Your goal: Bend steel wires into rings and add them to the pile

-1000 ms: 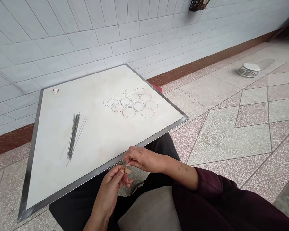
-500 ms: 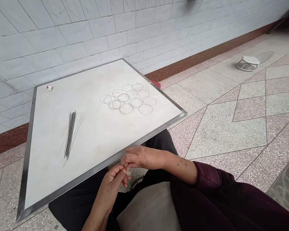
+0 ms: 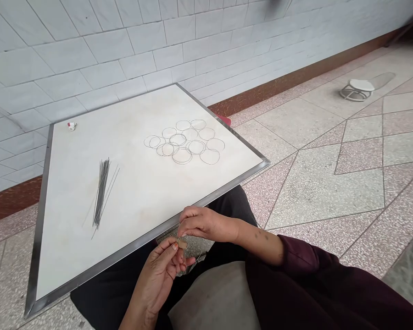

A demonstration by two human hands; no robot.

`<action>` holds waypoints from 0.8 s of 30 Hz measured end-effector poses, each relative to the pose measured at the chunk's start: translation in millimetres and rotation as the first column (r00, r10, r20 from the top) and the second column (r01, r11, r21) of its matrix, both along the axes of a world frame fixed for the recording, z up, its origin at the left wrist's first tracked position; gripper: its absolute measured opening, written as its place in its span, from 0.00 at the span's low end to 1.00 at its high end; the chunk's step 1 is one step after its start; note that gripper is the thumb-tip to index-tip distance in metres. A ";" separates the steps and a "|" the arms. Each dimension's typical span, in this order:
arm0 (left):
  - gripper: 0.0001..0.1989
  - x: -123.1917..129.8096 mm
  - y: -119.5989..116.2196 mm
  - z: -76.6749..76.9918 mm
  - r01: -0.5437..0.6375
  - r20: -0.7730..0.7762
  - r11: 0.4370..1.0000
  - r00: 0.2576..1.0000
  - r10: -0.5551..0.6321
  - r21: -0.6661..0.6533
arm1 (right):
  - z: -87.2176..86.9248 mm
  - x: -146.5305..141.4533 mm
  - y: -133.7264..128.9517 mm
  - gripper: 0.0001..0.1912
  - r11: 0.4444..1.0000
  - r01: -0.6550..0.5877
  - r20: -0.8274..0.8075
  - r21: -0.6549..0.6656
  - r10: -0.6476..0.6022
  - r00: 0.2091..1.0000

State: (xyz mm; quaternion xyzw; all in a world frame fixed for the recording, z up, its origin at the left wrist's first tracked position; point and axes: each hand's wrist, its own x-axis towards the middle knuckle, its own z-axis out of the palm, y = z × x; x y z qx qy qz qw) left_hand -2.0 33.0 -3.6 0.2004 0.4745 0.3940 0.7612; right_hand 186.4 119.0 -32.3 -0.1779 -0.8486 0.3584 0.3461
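Observation:
Near the table's front edge, over my lap, my left hand (image 3: 163, 270) pinches a small tan piece (image 3: 182, 244) between thumb and forefinger, its other fingers partly curled. Just above it, my right hand (image 3: 206, 223) has its fingertips closed on a thin wire (image 3: 201, 253) that curves down to the right of the tan piece. On the white table (image 3: 137, 192) lies a bundle of straight dark wires (image 3: 101, 195), with a few loose ones beside it. Several thin wire rings (image 3: 181, 156) lie overlapping toward the table's right side.
A small white and red object (image 3: 72, 126) sits at the table's far left corner. Behind the table is a tiled wall (image 3: 124, 50). A round white stool (image 3: 359, 87) stands on the floor at the right. Something red shows beyond the table's right edge.
My hands have moved slightly apart. My left fingers have loosened around the tan piece, which shows more now, and the curved wire has come into view.

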 end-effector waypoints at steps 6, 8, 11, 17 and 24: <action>0.06 -3.6 -1.5 -1.5 0.055 0.049 0.998 0.997 -0.053 -0.030 | 0.6 -1.3 0.2 0.07 0.999 -0.027 -0.001 -0.040 0.027 1.000; 0.05 -3.3 -2.3 -2.6 0.050 0.059 0.998 0.997 -0.047 -0.046 | 1.5 -0.9 0.8 0.07 0.997 -0.058 -0.018 -0.058 0.057 0.998; 0.04 -2.4 -3.9 -4.8 0.038 0.080 0.997 0.996 -0.033 -0.065 | 3.4 0.3 1.8 0.07 0.989 -0.126 -0.033 -0.078 0.123 0.992; 0.02 -1.5 -6.7 -8.5 0.079 0.107 0.994 0.992 -0.070 -0.081 | 7.7 0.9 5.7 0.06 0.959 -0.245 -0.063 -0.145 0.238 0.969; 0.03 3.2 -9.4 -7.9 0.001 0.166 1.000 0.986 0.004 -0.029 | 9.7 -2.2 7.8 0.07 0.980 -0.121 -0.083 -0.155 0.109 0.991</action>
